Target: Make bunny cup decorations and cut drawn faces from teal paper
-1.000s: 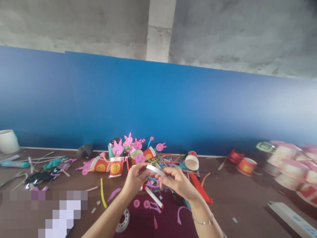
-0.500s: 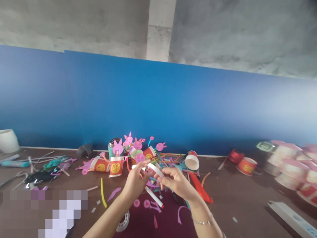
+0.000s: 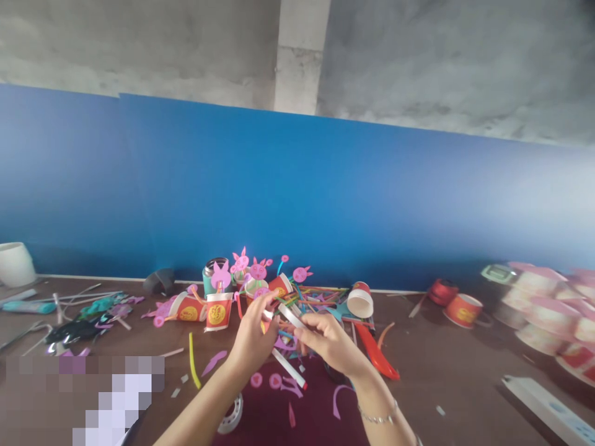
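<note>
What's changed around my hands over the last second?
The left hand has lifted its fingers off the end of the white tape roll, which now slopes more steeply in the right hand; whether the left thumb touches it is unclear. The white marker and yellow strip stayed put.

Colours: partition [image 3: 297, 198], blue; tabletop [image 3: 441, 359], brown; upright paper cup [image 3: 218, 312], red with yellow round print and white rim; curved strip [image 3: 193, 361], yellow; mat [image 3: 260, 421], dark maroon; bunny-head cutouts [image 3: 220, 276], pink.
</note>
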Action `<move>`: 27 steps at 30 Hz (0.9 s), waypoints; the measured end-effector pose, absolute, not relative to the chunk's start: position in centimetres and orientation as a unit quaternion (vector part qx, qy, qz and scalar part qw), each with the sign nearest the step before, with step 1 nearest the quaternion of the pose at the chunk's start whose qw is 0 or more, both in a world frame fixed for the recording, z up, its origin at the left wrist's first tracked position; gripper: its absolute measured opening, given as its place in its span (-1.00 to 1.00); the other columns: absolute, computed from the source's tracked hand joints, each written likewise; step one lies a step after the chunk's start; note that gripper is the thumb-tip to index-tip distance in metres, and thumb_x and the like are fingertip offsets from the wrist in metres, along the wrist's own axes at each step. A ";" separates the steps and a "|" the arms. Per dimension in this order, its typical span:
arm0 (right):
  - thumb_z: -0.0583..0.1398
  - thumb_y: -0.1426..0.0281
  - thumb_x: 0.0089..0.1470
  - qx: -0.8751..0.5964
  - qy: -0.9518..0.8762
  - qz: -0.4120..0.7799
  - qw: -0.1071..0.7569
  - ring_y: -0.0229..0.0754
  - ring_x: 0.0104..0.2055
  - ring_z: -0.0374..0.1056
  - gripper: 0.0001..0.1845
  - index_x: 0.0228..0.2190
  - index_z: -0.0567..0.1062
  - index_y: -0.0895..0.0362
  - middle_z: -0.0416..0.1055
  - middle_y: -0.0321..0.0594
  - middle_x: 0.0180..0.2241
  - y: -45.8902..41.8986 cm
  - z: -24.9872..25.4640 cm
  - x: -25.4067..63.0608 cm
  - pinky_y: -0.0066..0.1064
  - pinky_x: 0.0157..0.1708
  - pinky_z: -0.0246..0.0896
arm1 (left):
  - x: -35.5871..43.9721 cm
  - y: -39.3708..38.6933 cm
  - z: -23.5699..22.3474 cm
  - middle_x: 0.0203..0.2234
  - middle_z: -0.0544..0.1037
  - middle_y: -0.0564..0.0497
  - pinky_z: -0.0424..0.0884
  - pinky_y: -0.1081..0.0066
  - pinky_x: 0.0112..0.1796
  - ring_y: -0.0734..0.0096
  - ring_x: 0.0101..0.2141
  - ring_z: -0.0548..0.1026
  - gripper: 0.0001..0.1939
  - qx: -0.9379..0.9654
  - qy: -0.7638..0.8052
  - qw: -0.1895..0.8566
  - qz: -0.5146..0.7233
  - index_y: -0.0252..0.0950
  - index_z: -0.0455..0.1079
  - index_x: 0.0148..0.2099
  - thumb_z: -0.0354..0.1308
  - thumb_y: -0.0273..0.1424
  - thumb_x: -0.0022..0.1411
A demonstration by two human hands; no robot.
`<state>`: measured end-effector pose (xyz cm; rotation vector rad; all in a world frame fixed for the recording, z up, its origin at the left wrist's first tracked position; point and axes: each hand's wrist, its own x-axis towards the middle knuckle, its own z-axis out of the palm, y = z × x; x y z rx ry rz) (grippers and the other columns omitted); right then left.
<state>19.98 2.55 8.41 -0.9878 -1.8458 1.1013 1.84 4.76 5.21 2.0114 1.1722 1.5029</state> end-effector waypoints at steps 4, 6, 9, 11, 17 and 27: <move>0.14 0.24 0.14 -0.423 -0.727 0.372 0.392 -0.25 -0.48 0.25 -0.66 -0.54 0.47 0.19 0.37 -0.29 -0.57 2.9 7.8 19.6 -0.46 -0.46 0.11 | 2.2 3.9 5.6 -0.06 0.51 -0.16 0.38 0.15 -0.02 0.18 0.00 0.43 -0.62 0.756 0.372 0.076 0.534 -0.26 0.39 0.04 0.01 -0.52 0.17; 0.12 0.25 0.15 -0.414 -0.732 0.366 0.399 -0.23 -0.45 0.27 -0.68 -0.52 0.46 0.17 0.38 -0.29 -0.55 3.0 7.7 19.4 -0.45 -0.43 0.13 | 2.5 3.5 5.6 -0.09 0.54 -0.16 0.41 0.17 -0.04 0.19 -0.04 0.47 -0.66 0.769 0.360 0.066 0.523 -0.25 0.43 0.00 0.02 -0.50 0.19; 0.09 0.26 0.17 -0.399 -0.738 0.362 0.407 -0.20 -0.41 0.29 -0.73 -0.45 0.46 0.14 0.40 -0.28 -0.51 2.8 7.8 19.3 -0.45 -0.42 0.15 | 2.9 3.2 5.5 -0.08 0.55 -0.16 0.42 0.18 -0.04 0.18 -0.04 0.48 -0.70 0.767 0.370 0.082 0.518 -0.27 0.45 -0.03 0.05 -0.49 0.19; 0.08 0.27 0.18 -0.398 -0.744 0.355 0.404 -0.20 -0.42 0.29 -0.74 -0.43 0.46 0.14 0.40 -0.27 -0.50 2.7 7.9 19.3 -0.45 -0.42 0.15 | 3.0 3.3 5.5 -0.09 0.55 -0.15 0.42 0.18 -0.04 0.19 -0.05 0.48 -0.72 0.757 0.380 0.110 0.521 -0.27 0.46 -0.06 0.06 -0.48 0.19; 0.07 0.27 0.18 -0.404 -0.754 0.343 0.389 -0.22 -0.44 0.25 -0.73 -0.40 0.47 0.14 0.36 -0.28 -0.53 2.5 8.0 19.1 -0.46 -0.44 0.13 | 3.1 3.6 5.8 -0.24 0.58 -0.06 0.43 0.28 -0.15 0.25 -0.18 0.53 -0.91 0.702 0.404 0.217 0.546 -0.25 0.44 -0.36 0.12 -0.47 0.14; 0.01 0.34 0.18 -0.450 -0.758 0.290 0.373 -0.33 -0.58 -0.01 -0.66 -0.57 0.38 0.17 0.11 -0.37 -0.65 2.2 8.1 18.5 -0.47 -0.58 -0.12 | 3.2 3.3 5.9 -0.35 0.48 -0.01 0.37 0.38 -0.23 0.34 -0.28 0.45 -0.88 0.727 0.368 0.200 0.545 -0.26 0.35 -0.40 0.08 -0.52 0.18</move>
